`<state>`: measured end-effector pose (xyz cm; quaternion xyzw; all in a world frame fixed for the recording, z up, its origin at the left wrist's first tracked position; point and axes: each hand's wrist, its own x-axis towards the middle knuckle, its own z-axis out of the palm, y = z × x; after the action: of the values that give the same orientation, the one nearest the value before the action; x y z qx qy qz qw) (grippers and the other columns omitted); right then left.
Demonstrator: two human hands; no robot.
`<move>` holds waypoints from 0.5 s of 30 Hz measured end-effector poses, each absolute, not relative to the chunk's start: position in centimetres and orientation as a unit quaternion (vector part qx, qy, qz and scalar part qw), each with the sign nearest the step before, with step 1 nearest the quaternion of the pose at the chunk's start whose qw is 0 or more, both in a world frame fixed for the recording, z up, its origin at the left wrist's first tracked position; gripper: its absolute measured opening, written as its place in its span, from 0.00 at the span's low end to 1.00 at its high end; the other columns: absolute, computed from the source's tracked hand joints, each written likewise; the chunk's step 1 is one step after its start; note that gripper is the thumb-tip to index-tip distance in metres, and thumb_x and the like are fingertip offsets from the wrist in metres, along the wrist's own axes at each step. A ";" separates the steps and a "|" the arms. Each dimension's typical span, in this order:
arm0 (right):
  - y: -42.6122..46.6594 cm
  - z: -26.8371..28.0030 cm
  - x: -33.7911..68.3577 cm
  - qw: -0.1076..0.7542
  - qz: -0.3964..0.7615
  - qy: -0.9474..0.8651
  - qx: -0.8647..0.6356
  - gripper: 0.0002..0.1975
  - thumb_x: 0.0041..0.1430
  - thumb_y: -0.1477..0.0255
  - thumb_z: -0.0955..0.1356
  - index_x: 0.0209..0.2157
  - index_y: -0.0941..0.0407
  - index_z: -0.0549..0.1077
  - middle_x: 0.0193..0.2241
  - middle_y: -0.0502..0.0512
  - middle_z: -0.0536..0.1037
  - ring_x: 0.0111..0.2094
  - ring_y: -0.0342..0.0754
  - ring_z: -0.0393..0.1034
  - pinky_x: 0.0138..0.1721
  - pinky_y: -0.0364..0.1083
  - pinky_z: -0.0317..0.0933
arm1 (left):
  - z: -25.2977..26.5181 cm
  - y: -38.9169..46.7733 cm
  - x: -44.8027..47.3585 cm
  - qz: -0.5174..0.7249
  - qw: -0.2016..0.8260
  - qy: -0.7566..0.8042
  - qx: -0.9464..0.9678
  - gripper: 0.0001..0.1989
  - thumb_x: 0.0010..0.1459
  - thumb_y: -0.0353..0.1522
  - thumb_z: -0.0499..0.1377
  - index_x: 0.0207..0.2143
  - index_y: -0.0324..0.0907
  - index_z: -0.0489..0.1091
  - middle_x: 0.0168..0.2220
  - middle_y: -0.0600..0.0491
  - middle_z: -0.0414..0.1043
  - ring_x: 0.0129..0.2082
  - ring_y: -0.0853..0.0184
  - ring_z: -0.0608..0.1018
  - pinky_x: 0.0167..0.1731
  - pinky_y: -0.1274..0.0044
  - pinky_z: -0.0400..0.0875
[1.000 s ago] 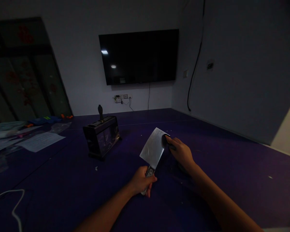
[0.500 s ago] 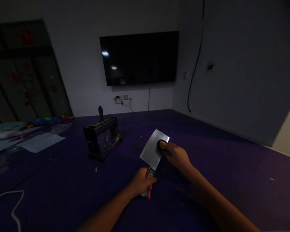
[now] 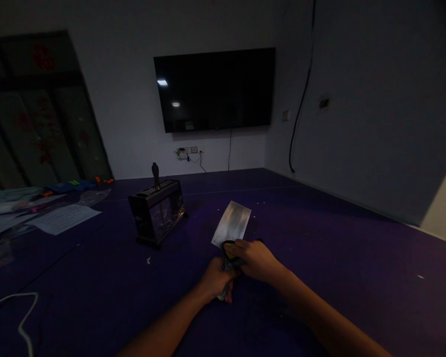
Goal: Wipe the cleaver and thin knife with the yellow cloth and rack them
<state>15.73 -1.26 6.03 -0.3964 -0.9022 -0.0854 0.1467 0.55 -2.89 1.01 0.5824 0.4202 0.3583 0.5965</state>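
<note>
A cleaver (image 3: 232, 222) points away from me with its broad metal blade up and its flat side facing me. My left hand (image 3: 216, 280) is closed around the patterned handle. In the fingers of my right hand (image 3: 258, 259) is a black-and-yellow pad (image 3: 230, 249), whose exact kind I cannot make out. The pad lies against the lower end of the blade, close above my left hand. Part of the handle is hidden behind my fingers.
A black knife block (image 3: 158, 210) with see-through sides and one dark handle on top stands left of the cleaver. Paper sheets (image 3: 65, 218) and plastic lie farther left. A white cable (image 3: 24, 317) lies near left on the purple surface (image 3: 107, 292). Small scraps are scattered about.
My right hand has slid the pad down the blade toward the handle, to the left and nearer me. The cleaver has tipped slightly left, while my left hand keeps its grip.
</note>
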 end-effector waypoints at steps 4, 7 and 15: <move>-1.8 6.6 15.5 0.126 -0.068 -0.912 -0.384 0.21 0.54 0.73 0.61 0.50 0.50 0.66 0.37 0.53 0.75 0.30 0.45 0.70 0.28 0.40 0.57 | 1.0 -2.9 0.6 0.351 0.588 0.442 0.579 0.12 0.44 0.37 0.56 0.18 0.39 0.60 0.09 0.58 0.59 0.08 0.71 0.66 0.08 0.82 0.57; -1.8 7.0 15.7 0.110 -0.059 -0.913 -0.388 0.22 0.53 0.74 0.61 0.51 0.49 0.66 0.38 0.53 0.74 0.32 0.45 0.70 0.30 0.41 0.57 | 1.0 -2.9 0.6 0.344 0.588 0.445 0.581 0.10 0.45 0.36 0.55 0.20 0.39 0.60 0.09 0.59 0.59 0.08 0.71 0.65 0.09 0.82 0.58; -0.3 7.5 17.8 0.133 -0.081 -0.849 -0.506 0.27 0.49 0.76 0.61 0.53 0.49 0.64 0.41 0.55 0.73 0.37 0.48 0.69 0.33 0.42 0.58 | 1.2 -3.0 0.4 0.307 0.581 0.432 0.618 0.10 0.47 0.35 0.56 0.28 0.40 0.58 0.12 0.63 0.59 0.09 0.71 0.66 0.09 0.82 0.58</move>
<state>17.77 -0.32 7.50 -0.5056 -0.8486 -0.0810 0.1330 0.40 -2.97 1.15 0.6175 0.4317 0.3075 0.5811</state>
